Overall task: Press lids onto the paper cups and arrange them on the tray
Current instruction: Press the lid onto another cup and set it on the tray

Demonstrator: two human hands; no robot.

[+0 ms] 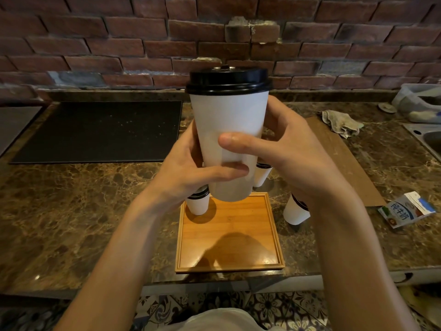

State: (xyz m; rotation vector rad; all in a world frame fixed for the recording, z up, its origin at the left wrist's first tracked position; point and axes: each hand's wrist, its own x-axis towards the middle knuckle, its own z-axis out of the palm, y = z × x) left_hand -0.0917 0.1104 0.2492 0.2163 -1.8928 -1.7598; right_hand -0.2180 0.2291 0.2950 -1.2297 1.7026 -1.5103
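Observation:
A tall white paper cup (229,115) with a black lid (228,80) on top is held upright in the air above the wooden tray (229,247). My left hand (191,163) grips its lower left side, thumb across the front. My right hand (286,149) grips the right side, thumb laid over the front. A lidded cup (198,203) stands on the tray's far left corner. Another lidded cup (262,174) shows partly behind the held one. A third cup (296,211) stands on the counter right of the tray, partly hidden by my right wrist.
A black mat (95,132) lies at the back left of the marble counter (71,211). A brown board (346,158), a crumpled cloth (341,123) and a milk carton (408,209) sit to the right. A sink (429,139) is at the right edge, a brick wall behind.

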